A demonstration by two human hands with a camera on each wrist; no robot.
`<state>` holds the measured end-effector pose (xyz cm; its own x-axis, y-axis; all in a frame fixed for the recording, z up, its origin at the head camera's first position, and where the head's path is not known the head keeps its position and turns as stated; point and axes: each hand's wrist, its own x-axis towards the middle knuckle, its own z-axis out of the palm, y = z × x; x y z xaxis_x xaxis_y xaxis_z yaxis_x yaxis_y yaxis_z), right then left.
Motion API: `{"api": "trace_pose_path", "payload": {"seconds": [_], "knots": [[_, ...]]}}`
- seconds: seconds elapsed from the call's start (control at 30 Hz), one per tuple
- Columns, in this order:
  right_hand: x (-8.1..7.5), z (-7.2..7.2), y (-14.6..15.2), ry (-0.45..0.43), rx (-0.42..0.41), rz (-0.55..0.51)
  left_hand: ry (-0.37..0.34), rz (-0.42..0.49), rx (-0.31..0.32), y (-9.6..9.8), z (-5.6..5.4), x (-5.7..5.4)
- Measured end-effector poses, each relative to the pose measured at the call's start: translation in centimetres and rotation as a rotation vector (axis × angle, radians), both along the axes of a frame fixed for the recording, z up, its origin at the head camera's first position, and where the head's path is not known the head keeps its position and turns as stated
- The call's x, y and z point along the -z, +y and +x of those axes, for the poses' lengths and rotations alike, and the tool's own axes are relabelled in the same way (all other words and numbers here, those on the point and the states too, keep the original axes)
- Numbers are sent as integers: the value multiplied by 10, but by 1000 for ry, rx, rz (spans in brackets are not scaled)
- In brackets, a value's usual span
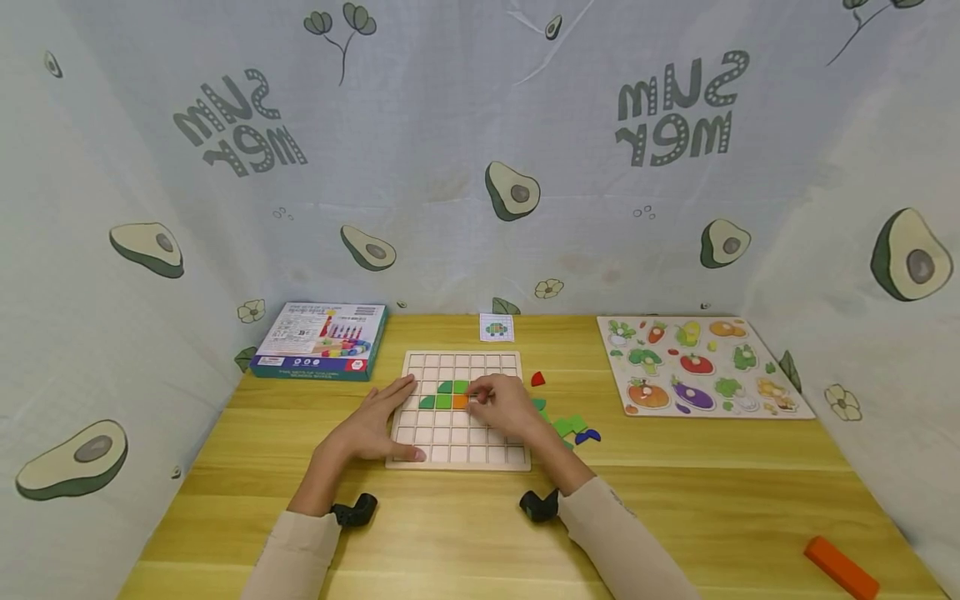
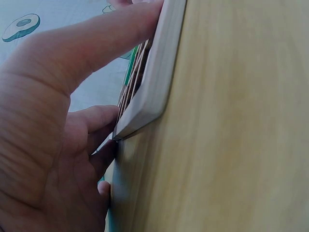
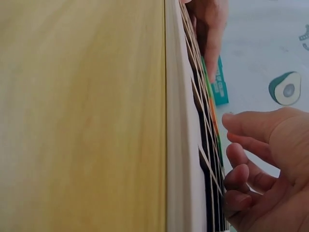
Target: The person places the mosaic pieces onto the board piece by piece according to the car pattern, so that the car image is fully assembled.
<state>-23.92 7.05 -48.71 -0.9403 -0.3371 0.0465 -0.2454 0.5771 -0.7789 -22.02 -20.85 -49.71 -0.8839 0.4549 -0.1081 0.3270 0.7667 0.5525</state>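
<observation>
In the head view, a wooden grid board is set on the table, below the middle of the picture. Its left side is steadied by the left hand, which grips nothing: the fingers are stretched toward 1 o'clock and the thumb is laid over the near left corner. Green tiles and an orange tile are seated in the cells; the orange one is almost met by the fingertips of the right hand (whether a piece is pinched there cannot be told). From the board, a box is placed at 10 o'clock, a pattern card near 12, a red tile between 2 and 3, a vegetable puzzle just before 3, and blue pieces just past 3.

In the left wrist view, the board's rim is touched by the thumb at 12 o'clock, and other fingertips are held against its side at 9.

In the right wrist view, the thumb and bent fingers are seen beside the board at 4 o'clock.
</observation>
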Motion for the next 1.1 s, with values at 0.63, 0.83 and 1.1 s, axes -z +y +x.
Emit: {"api": "trace_pose_path", "payload": {"seconds": [0.63,0.83,1.1], "knots": [[-6,0,60,39,84,11,-3,-6,-2,0,1,0],[-3,-9,81,65,127,69,-6,-13,0,-1,1,-1],[-2,-20,97,84,138,147,-8,-6,1,0,1,-2]]}}
